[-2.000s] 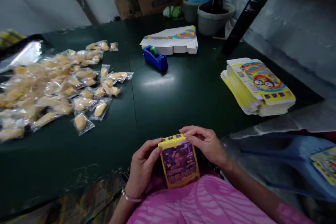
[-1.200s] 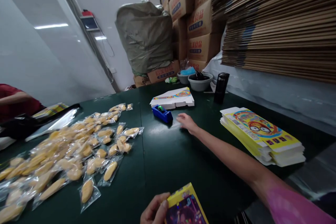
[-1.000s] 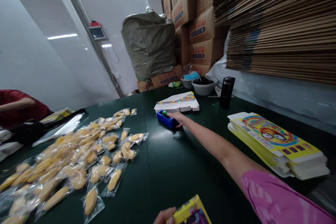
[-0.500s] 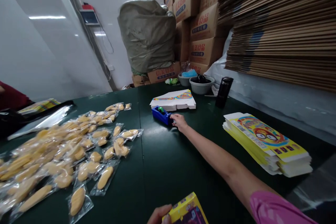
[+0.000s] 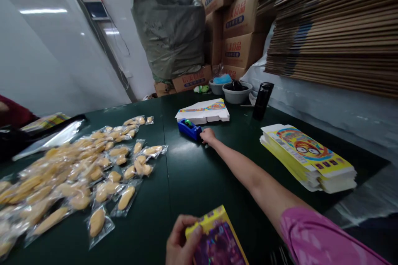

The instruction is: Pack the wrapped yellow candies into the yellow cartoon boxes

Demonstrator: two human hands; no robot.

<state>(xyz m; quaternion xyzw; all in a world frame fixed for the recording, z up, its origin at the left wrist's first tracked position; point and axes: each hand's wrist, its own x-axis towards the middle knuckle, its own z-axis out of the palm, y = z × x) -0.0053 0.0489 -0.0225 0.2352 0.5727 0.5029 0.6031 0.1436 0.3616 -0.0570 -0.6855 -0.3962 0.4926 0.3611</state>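
At the bottom of the head view, my left hand point(image 5: 183, 240) is closed around a small yellow box point(image 5: 217, 236) with a dark, shiny purple picture on its front. The thumb lies over that front. My right hand point(image 5: 207, 136) reaches far across the table, fingers pinched together at the near, cutter end of a blue tape dispenser point(image 5: 189, 130) with a green core. A small shiny bit, like clear tape, shows under these fingers. Just behind the dispenser lies a stack of flat white printed cartons point(image 5: 203, 112).
Many wrapped yellowish pieces point(image 5: 71, 174) cover the left of the dark green table point(image 5: 186, 186). On the right sit flat yellow cartons point(image 5: 307, 153) and a black bottle point(image 5: 263, 100). Grey bowls point(image 5: 238, 96) stand at the back. Another person's red sleeve point(image 5: 15, 112) shows far left.
My left hand and the yellow box have come further up into view. The right hand's fingers are more curled at the dispenser's end. The whole view has shifted slightly.
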